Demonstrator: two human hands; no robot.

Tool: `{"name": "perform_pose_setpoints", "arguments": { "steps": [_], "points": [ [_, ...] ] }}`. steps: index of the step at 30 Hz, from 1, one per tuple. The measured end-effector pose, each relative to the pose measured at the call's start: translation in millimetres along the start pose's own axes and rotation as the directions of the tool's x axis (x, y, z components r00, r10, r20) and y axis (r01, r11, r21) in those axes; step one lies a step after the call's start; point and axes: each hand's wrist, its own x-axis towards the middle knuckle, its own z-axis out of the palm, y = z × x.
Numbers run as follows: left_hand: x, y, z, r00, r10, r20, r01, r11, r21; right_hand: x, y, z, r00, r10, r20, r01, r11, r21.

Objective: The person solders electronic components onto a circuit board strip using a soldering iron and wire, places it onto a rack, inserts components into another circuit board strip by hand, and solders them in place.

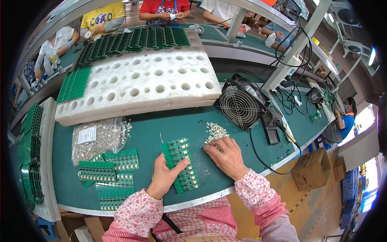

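Note:
My left hand (163,177) grips a green circuit board panel (187,175) by its left side, the thumb lying across its top. Rows of small pale and dark components cover the panel. A thin wire end (161,137) sticks up by its upper left corner. To the right, my right hand (227,157) rests with bent fingertips at the near edge of a pile of small silvery metal parts (216,131). Whatever those fingertips pinch is hidden. More circuit board panels (117,193) lie stacked loosely left of my left hand.
Behind lies a white foam block (141,97) carrying rows of green boards. A clear bag of metal parts (90,141) sits at left. A fan (242,103) and a soldering iron (284,130) in its stand are at right, with a trailing cable (262,161). Other people work beyond.

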Motion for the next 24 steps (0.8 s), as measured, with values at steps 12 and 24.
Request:
{"name": "perform_pose_setpoints", "arguments": {
  "steps": [12,24],
  "points": [
    [-0.3,-0.1,-1.7,1.0,0.007,0.009,-0.007,1.0,0.017,6.6,6.3,3.0,0.986,-0.16,0.034,0.16,0.987,0.013],
    [-0.7,-3.6,-2.8,0.997,0.077,0.02,-0.078,0.996,0.037,15.6,-44.6,-5.7,0.654,0.426,0.625,-0.595,-0.222,0.773]
  ]
}}
